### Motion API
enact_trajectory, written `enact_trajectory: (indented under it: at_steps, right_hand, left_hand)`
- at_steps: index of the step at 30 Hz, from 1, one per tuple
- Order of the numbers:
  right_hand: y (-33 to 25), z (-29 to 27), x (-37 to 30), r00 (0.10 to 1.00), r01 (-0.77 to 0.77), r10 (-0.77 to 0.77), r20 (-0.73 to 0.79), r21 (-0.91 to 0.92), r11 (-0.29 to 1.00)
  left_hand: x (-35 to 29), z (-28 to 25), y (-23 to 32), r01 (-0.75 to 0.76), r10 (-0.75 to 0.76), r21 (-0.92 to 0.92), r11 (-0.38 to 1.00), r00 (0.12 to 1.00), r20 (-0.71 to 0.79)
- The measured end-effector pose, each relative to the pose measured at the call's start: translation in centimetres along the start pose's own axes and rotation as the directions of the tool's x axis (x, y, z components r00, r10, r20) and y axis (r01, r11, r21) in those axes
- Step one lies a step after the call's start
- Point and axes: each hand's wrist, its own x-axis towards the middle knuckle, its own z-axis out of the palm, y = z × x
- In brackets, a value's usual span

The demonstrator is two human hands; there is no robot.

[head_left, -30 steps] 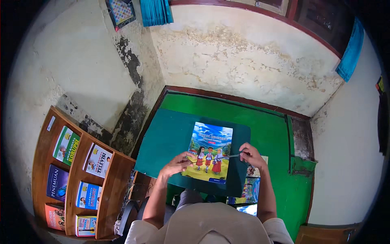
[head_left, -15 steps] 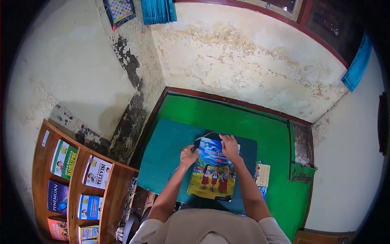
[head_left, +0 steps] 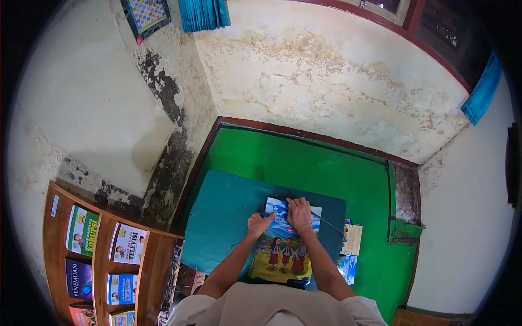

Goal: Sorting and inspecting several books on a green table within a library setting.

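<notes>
Glossy textbook (head_left: 281, 255) on teal table (head_left: 217, 228); left hand (head_left: 259, 224) at its upper left, right hand (head_left: 298, 216) over its cover, grips indiscernible; thin grey cord (head_left: 329, 224), its upper right; curved wooden bookshelf (head_left: 157, 258), its left

1. Left forearm (head_left: 235, 262) and right forearm (head_left: 325, 263) reach far, converging.
2. Left hand (head_left: 260, 224): fingers curled, thumb pointing right.
3. Right hand (head_left: 298, 216): just beside, slightly farther, back upward, fingers pointing far.
</notes>
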Motion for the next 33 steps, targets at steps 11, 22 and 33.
enact_trajectory:
  at_steps: [11,22,33]
  right_hand:
    - [2.3,0.1,0.6,0.998,-0.015,0.000,0.062,0.242,0.970]
    - [9.4,-5.3,0.1,0.629,-0.745,0.261,0.732,0.473,0.470]
    - [9.2,-6.1,-11.0,0.401,-0.893,0.087,0.912,0.410,-0.187]
  left_hand:
    - [-1.8,-0.1,1.3,-0.121,0.138,0.124,0.985,0.981,-0.134]
    - [-6.0,-3.5,1.8,-0.462,0.393,-0.322,0.826,0.883,-0.258]
    - [-7.3,-5.2,3.0,-0.428,0.376,-0.445,0.786,0.904,-0.205]
